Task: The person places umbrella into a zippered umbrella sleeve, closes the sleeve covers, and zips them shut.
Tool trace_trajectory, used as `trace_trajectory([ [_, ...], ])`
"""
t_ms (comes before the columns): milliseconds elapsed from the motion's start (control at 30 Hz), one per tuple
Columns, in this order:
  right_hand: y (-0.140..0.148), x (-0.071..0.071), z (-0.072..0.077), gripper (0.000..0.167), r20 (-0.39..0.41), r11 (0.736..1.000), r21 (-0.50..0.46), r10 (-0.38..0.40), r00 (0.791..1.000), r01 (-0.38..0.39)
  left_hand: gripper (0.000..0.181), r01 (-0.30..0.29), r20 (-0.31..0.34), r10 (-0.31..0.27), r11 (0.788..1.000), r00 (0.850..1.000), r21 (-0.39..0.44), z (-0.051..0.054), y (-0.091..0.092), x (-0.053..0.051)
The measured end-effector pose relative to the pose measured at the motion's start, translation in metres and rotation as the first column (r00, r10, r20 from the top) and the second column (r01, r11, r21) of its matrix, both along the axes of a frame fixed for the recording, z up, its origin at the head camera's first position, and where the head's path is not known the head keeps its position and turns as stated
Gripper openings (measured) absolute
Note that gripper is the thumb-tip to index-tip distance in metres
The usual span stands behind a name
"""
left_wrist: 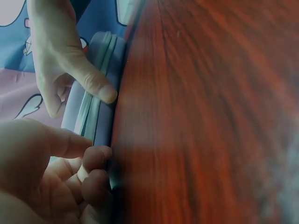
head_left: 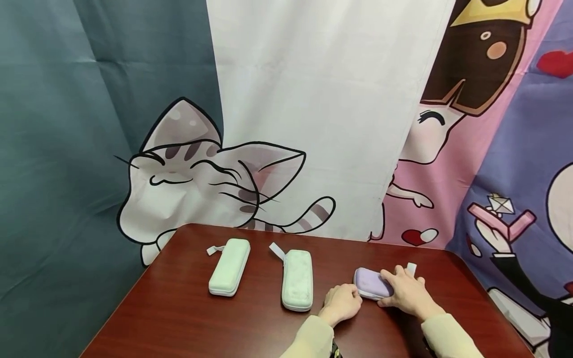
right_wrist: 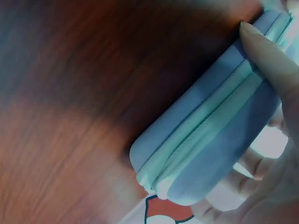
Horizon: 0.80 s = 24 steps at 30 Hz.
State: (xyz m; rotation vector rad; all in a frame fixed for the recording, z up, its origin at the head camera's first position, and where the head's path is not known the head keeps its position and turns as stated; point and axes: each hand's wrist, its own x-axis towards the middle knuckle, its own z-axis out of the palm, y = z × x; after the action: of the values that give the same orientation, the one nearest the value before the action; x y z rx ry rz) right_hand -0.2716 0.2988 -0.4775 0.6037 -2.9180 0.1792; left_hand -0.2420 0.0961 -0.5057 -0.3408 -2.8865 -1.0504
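Observation:
A purple zip case [head_left: 371, 284] with a pale zipper band lies on the right part of the table. My right hand [head_left: 409, 292] grips it, the thumb [right_wrist: 268, 53] on the near zipper side and the other fingers over the far side. At the case's left end, my left hand [head_left: 342, 302] has its thumb and curled index finger [left_wrist: 96, 157] pinched together at the zipper; the pull itself is hidden by the fingertips. A thin dark line runs between the zipper bands [left_wrist: 86, 112] in the left wrist view. A white strap [head_left: 411, 269] sticks out beyond my right hand.
Two pale green zip cases lie to the left: one [head_left: 297, 281] near my left hand, the other [head_left: 230, 267] farther left, each with a white strap. The reddish-brown table [head_left: 179, 318] ends at a printed curtain [head_left: 313, 99] behind it.

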Motion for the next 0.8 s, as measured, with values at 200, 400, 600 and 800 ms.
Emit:
trace_trajectory([
  [200,-0.008,0.006,0.001,0.067,-0.023,0.999,0.009,-0.032,0.999,0.032,0.028,-0.007,-0.017,0.006,0.999,1.0,-0.036,0.002,0.003,0.0],
  [400,-0.016,0.01,0.005,0.065,0.007,0.997,0.041,-0.06,0.998,0.059,0.027,0.013,-0.006,-0.013,0.999,1.0,-0.044,0.003,0.005,0.003],
  [600,-0.023,0.01,0.005,0.061,0.034,0.993,0.073,-0.096,0.995,0.094,0.028,0.012,-0.043,-0.015,0.998,0.999,-0.058,0.001,0.005,0.005],
  [800,-0.03,0.012,0.004,0.057,0.029,0.988,0.085,-0.134,0.991,0.131,0.028,0.009,-0.041,-0.012,0.998,0.999,-0.07,0.001,0.006,0.004],
])
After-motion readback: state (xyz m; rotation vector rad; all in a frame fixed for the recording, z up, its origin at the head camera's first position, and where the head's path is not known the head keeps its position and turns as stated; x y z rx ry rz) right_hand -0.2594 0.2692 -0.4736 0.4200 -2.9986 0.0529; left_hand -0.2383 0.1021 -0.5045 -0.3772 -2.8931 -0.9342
